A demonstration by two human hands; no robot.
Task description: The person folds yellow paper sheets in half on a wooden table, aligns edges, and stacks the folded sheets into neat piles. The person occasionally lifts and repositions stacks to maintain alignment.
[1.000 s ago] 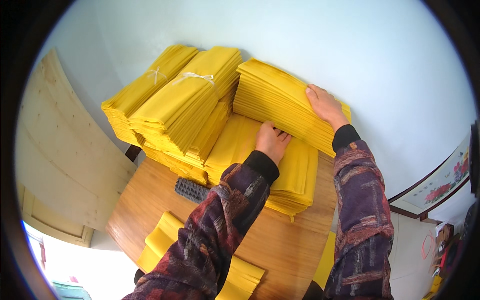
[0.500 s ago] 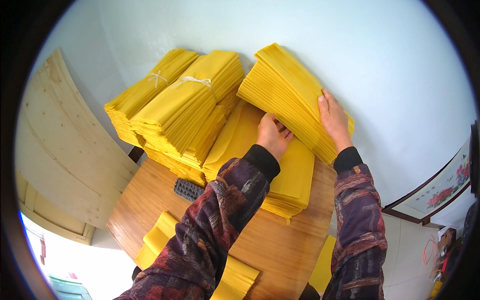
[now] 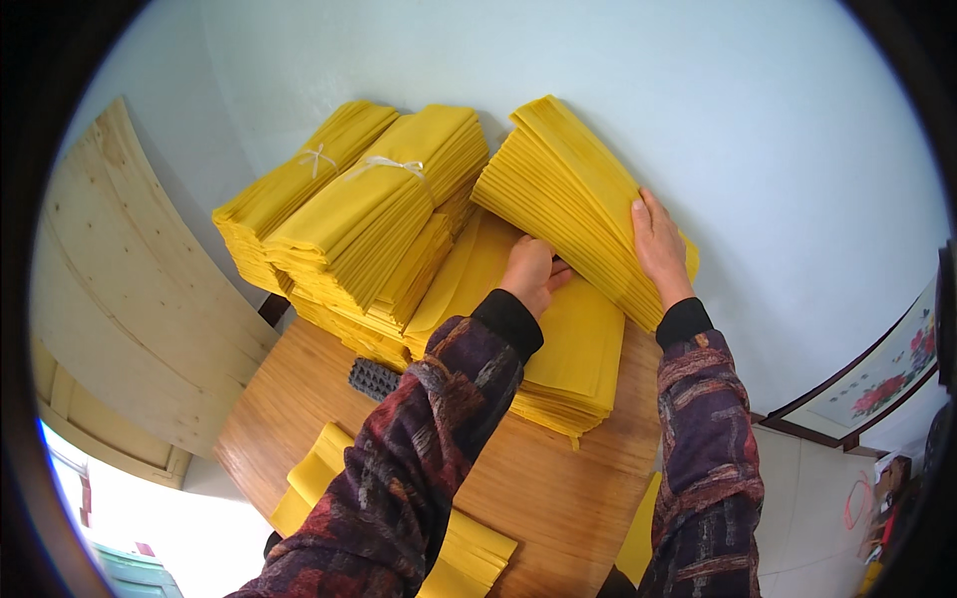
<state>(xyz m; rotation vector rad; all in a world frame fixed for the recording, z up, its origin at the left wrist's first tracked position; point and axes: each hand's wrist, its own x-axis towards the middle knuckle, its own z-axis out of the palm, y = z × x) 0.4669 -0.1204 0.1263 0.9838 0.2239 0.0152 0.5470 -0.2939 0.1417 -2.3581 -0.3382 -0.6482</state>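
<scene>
A thick bundle of folded yellow sheets [image 3: 578, 199] leans tilted against the wall side, on top of a flat yellow stack [image 3: 568, 369]. My right hand [image 3: 662, 247] grips the bundle's right end, fingers over its upper face. At the bundle's lower edge is my left hand [image 3: 533, 271], its fingers curled and partly tucked under; whatever they pinch is hidden. To the left, two yellow bundles tied with white ribbon, one nearer [image 3: 389, 189] and one farther left [image 3: 309, 164], lie on more folded yellow sheets.
Everything stands on a wooden table [image 3: 568, 488]. A dark ridged block [image 3: 374, 379] lies before the left piles. Loose yellow pieces [image 3: 319, 468] are near the front edge. A wooden board [image 3: 130, 289] leans at left; a framed flower picture [image 3: 867, 374] stands at right.
My left hand has drawn slightly left and its fingers have closed in more. The bundle's right end and my right hand have shifted slightly left and down.
</scene>
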